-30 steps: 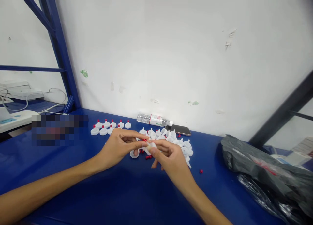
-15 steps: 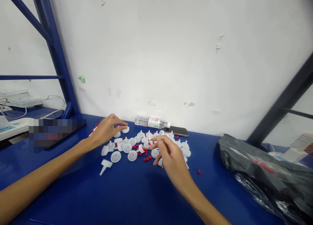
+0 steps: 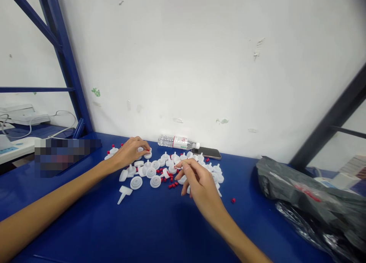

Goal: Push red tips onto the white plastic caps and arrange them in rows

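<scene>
My left hand [image 3: 132,151] reaches to the back left of a pile of white plastic nozzle caps. Its thumb and forefinger close on a white nozzle cap [image 3: 148,155] with a red tip at the fingertips. My right hand [image 3: 200,179] hovers over the pile's front right, thumb and forefinger pinched on a small red cap [image 3: 175,166], mostly hidden. Its other fingers curl loosely. Between the hands lie loose white nozzle caps [image 3: 136,183], some upright and some on their sides, and several small red caps [image 3: 172,185].
Behind the pile a clear water bottle [image 3: 180,142] lies on its side against the wall, beside a dark phone [image 3: 210,152]. A grey plastic bag [image 3: 303,194] covers the table's right. One red cap [image 3: 233,200] lies apart. A blurred-out flat object [image 3: 65,156] is at left.
The left fingers have shifted slightly on the nozzle cap, and a red tip now shows at them. My right hand keeps its pinch, almost in the same place.
</scene>
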Demonstrator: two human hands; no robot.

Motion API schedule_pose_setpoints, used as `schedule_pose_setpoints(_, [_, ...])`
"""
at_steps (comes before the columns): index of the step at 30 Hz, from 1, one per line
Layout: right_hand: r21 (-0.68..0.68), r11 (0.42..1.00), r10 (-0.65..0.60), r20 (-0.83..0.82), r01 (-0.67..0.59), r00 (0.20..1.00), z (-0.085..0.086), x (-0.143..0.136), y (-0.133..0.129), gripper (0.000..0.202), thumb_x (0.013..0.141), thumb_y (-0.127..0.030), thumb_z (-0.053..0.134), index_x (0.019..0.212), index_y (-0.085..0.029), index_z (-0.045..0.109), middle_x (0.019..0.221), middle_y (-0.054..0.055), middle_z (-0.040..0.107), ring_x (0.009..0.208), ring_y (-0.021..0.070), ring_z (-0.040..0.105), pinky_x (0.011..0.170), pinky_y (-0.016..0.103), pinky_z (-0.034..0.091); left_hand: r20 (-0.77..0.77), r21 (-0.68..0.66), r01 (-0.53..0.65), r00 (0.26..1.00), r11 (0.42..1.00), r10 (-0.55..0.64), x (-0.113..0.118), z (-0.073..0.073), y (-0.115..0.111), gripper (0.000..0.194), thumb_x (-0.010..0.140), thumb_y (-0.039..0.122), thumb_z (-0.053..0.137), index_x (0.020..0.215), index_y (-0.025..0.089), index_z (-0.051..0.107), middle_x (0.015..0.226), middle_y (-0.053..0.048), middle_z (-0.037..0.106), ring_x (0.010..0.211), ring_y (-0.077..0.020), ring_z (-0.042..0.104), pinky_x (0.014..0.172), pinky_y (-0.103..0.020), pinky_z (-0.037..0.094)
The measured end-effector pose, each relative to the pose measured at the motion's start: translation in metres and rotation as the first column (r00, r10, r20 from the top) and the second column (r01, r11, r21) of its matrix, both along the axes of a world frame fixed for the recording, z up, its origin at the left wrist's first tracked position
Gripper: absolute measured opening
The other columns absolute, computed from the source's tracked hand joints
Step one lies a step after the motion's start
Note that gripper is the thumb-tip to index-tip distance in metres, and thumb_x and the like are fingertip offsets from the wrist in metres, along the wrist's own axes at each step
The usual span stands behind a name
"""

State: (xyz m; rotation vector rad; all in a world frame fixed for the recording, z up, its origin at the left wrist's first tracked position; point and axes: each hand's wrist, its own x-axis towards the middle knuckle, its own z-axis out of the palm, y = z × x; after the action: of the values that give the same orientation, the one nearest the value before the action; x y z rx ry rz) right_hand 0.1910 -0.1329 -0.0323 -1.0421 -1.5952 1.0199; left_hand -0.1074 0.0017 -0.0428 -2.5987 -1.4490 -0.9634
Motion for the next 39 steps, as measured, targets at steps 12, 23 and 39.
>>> schedule_pose_setpoints(12, [0.017, 1.000, -0.021, -0.007, 0.021, 1.000, 0.002, 0.003, -0.001, 0.037, 0.109, -0.052, 0.048, 0.106, -0.022, 0.070, 0.087, -0.001, 0.070, 0.054, 0.0104, 0.062, 0.053, 0.025, 0.041, 0.020, -0.044, -0.042, 0.999, 0.998, 0.042, 0.004, 0.004, -0.004, 0.042, 0.091, 0.062, 0.064, 0.081, 0.026, 0.082, 0.092, -0.009, 0.083, 0.101, -0.0302, 0.070, 0.093, -0.042, 0.055])
schedule_pose_setpoints(23, [0.220, 0.940, -0.283, 0.071, 0.261, 0.957, 0.026, 0.026, 0.003, 0.039, 0.108, -0.052, 0.048, 0.110, -0.023, 0.072, 0.076, -0.001, 0.065, 0.054, 0.0140, 0.048, 0.053, 0.027, 0.034, 0.009, -0.090, -0.088, 0.996, 0.992, 0.089, 0.007, 0.006, -0.006, 0.035, 0.089, 0.051, 0.067, 0.104, 0.026, 0.084, 0.087, -0.006, 0.084, 0.100, -0.0314, 0.073, 0.087, -0.039, 0.055])
schedule_pose_setpoints(39, [0.448, 0.891, -0.371, 0.626, 0.073, 0.686, 0.009, 0.021, 0.007, 0.028, 0.109, -0.038, 0.051, 0.096, -0.025, 0.073, 0.083, 0.002, 0.074, 0.070, 0.0205, 0.067, 0.064, 0.031, 0.036, 0.009, -0.098, -0.016, 1.000, 0.995, 0.017, 0.006, 0.019, -0.014, 0.034, 0.096, 0.050, 0.061, 0.095, 0.027, 0.086, 0.101, -0.005, 0.086, 0.099, -0.0265, 0.074, 0.089, -0.035, 0.054])
